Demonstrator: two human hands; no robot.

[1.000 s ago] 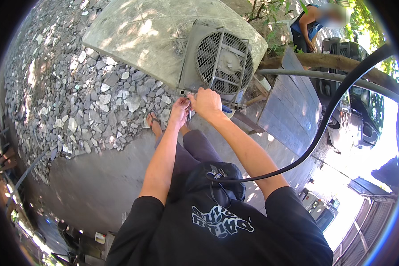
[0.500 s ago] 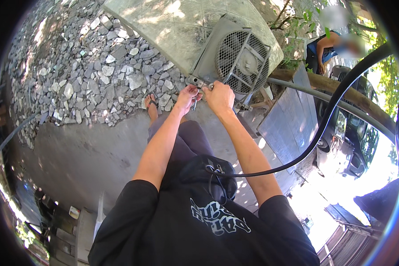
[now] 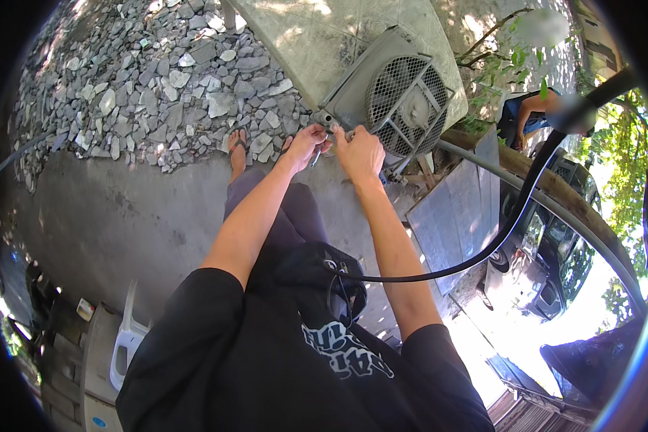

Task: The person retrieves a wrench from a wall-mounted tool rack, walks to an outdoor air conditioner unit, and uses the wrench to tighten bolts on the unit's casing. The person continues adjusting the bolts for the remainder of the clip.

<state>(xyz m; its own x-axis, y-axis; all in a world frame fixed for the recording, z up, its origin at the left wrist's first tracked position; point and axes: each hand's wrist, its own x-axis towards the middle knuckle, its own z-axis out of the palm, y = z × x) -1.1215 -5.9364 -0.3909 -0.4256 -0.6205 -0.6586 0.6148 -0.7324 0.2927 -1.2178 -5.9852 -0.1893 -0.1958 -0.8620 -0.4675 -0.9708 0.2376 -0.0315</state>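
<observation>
Both hands meet just in front of a grey boxed fan unit with a mesh guard (image 3: 408,101). My right hand (image 3: 361,153) is closed around a small silver metal part with a round opening (image 3: 327,118), thumb pressed on its near side. My left hand (image 3: 306,149) is pinched beside it; a thin, dark metal tool (image 3: 315,158) sticks out below its fingers, its kind unclear. The fingers partly hide both the metal part and the tool. The fan unit rests on a pale greenish slab-like top (image 3: 306,43), close beyond my right hand.
Broken grey stones (image 3: 173,93) cover the ground at far left. A black hose (image 3: 439,276) crosses my right forearm. A board (image 3: 457,205) leans at right beside a pipe (image 3: 554,198). Another person (image 3: 529,119) bends over at far right, near a dark vehicle (image 3: 554,252). White plastic chair (image 3: 126,342) stands lower left.
The view has shifted, so the fan unit sits slightly further right and more of the white chair shows. Both hands stay together at the metal part, with only slight finger movement.
</observation>
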